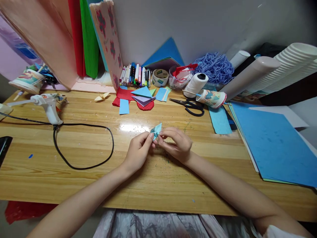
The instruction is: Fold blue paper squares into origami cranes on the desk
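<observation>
A small folded piece of light blue paper (156, 130) is held between both hands above the middle of the wooden table. My left hand (139, 147) pinches its left and lower side between thumb and fingers. On its right side, my right hand (176, 142) has thumb and index finger closed on the paper's edge. The paper has pointed corners, one of them sticking up. Behind the hands lie folded blue and purple papers (143, 97), and a cream folded paper figure (101, 97) sits further left.
A white glue gun (49, 107) with a looped black cable (113, 142) is at left. Black scissors (189, 105), a thread spool (196, 84) and a paper cup (212, 98) stand or lie behind the right hand. Blue sheets (279, 142) are stacked at right.
</observation>
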The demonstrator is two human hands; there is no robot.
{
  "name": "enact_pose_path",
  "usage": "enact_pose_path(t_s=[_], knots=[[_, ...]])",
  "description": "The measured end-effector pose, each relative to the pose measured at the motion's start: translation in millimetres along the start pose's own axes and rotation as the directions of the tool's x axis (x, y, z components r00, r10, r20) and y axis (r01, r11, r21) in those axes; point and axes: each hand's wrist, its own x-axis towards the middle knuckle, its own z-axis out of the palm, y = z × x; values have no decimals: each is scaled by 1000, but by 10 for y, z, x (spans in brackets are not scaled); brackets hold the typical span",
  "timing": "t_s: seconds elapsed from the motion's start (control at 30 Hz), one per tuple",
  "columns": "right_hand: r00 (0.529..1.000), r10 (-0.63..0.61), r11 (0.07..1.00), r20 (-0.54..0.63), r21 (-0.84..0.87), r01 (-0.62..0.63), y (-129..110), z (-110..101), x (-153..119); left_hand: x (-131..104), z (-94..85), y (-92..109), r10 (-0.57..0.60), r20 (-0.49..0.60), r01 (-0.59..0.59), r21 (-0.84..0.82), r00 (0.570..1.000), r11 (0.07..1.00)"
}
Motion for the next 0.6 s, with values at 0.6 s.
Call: enact_pose_path(t_s=[0.6], knots=[[913, 397, 863, 95, 302, -406, -27, 28, 28, -17, 8, -62, 168, -50, -140, 350, 984, 926]])
